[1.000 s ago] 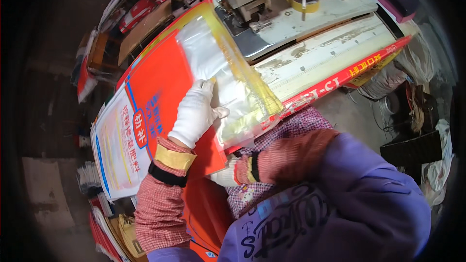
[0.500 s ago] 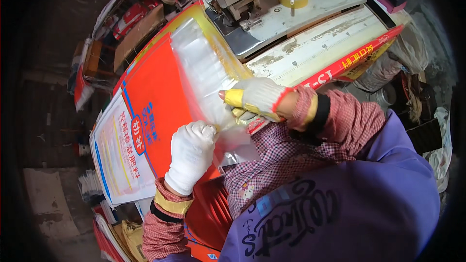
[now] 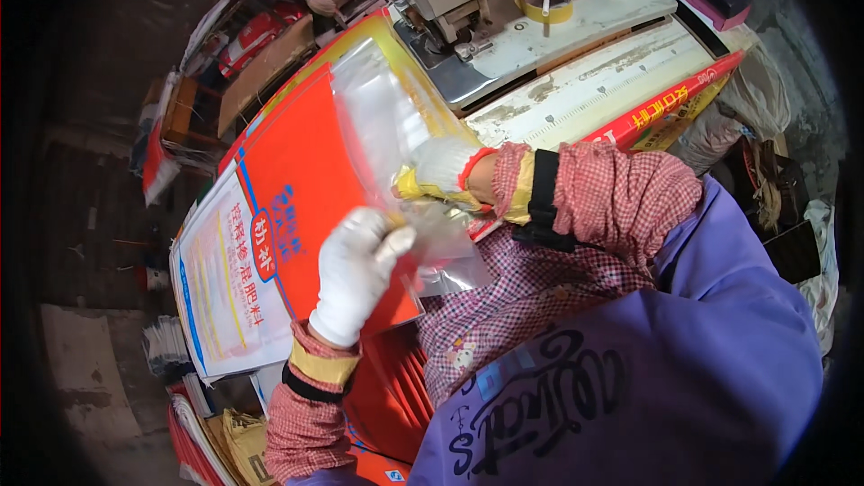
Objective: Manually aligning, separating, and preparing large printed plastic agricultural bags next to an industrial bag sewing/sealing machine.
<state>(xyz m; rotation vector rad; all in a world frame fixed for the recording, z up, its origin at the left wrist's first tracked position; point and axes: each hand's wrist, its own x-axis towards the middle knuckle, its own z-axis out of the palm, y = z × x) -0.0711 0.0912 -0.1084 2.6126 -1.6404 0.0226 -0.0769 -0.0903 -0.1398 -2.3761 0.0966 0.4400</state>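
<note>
A red and white printed sack (image 3: pixel 306 162) lies flat before me, with a clear plastic liner (image 3: pixel 369 108) sticking out of its right end. My left hand (image 3: pixel 360 274), in a white knit glove, is closed at the lower edge of the liner and pinches the film. My right hand (image 3: pixel 445 169), in a white glove with yellow-covered fingers, is closed on the liner higher up, its fingertips partly hidden by film and glove. Between both hands the film is crumpled, and a loose flap hangs toward my lap.
A sewing machine (image 3: pixel 450 0) stands at the far side, a roll of yellow tape (image 3: pixel 546 4) on its bed. A worn white work surface (image 3: pixel 576 81) carries a red and yellow strip along its near edge. Folded red sacks (image 3: pixel 387 396) lie by my lap; a cardboard piece (image 3: pixel 265 72) leans at the left.
My right hand has moved slightly left and its forearm has swung upward. My left hand has turned a little and shifted slightly up. The film between them is more bunched.
</note>
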